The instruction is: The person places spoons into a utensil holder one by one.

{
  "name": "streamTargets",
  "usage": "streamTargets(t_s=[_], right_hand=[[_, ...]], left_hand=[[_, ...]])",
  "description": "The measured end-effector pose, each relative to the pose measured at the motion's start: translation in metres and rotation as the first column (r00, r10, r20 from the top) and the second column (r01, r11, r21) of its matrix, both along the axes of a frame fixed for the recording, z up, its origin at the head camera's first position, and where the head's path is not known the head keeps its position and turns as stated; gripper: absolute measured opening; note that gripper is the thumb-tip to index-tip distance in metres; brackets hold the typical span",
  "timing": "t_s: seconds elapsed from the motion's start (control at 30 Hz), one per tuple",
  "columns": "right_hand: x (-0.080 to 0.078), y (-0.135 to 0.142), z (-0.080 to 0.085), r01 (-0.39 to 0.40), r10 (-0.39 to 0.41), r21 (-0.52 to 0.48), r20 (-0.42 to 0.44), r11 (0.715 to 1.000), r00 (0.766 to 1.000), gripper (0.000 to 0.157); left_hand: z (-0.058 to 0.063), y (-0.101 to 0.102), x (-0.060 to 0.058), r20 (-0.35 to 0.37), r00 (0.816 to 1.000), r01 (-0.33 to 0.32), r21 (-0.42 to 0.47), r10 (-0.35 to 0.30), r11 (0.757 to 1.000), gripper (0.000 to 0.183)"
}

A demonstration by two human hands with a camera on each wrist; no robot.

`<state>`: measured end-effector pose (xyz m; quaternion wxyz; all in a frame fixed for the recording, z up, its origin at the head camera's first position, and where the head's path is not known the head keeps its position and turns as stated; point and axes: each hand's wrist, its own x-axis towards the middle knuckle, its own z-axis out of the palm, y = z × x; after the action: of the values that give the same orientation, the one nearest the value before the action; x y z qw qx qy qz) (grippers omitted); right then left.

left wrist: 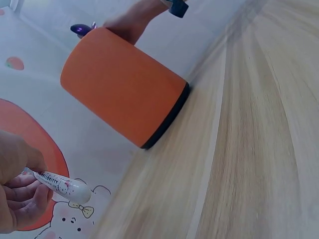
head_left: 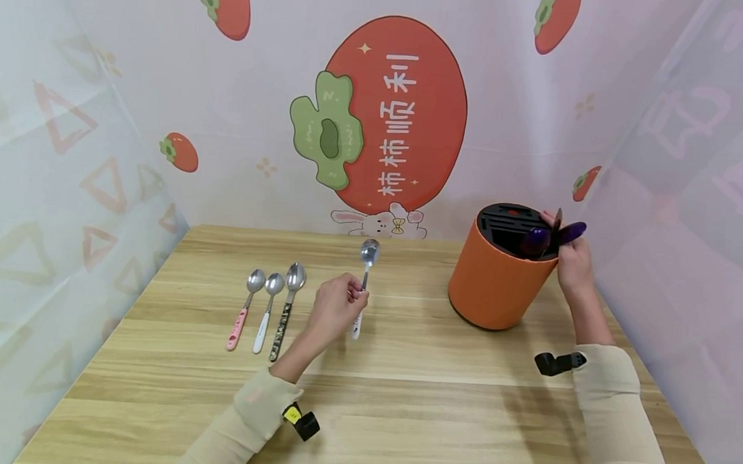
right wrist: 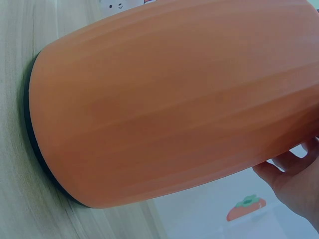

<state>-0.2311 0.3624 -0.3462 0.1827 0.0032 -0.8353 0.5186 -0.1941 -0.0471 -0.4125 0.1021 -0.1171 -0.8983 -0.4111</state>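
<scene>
My left hand point(head_left: 335, 302) pinches a steel spoon point(head_left: 369, 251) by its white, printed handle, which the left wrist view shows with its end point(left wrist: 79, 193) sticking out past the fingers. To its left, three more spoons lie side by side: one with a pink handle point(head_left: 237, 330), one with a white handle point(head_left: 261, 332) and one with a dark patterned handle point(head_left: 280, 331). At the right, my right hand point(head_left: 576, 263) grips the upper side of an orange knife block point(head_left: 499, 284). Purple, shiny spoon heads point(head_left: 536, 242) stick up from its slotted black top beside the fingers, which partly hide behind them.
The wooden table point(head_left: 402, 410) is bounded by a printed cloth backdrop point(head_left: 256, 187) at the back and by cloth sides at left and right. A small black camera point(head_left: 303, 424) sits on the left wrist, and another point(head_left: 548, 363) on the right.
</scene>
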Motion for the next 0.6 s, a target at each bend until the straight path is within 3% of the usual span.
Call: streamTargets(t_s=[0.6], right_hand=[[0.001,0.000,0.002,-0.013,0.013,-0.005,0.012,1.000,1.000,0.058]], left_hand=[[0.014,0.035,0.000,-0.045,0.994,0.099,0.033,-0.097,0.995,0.009]])
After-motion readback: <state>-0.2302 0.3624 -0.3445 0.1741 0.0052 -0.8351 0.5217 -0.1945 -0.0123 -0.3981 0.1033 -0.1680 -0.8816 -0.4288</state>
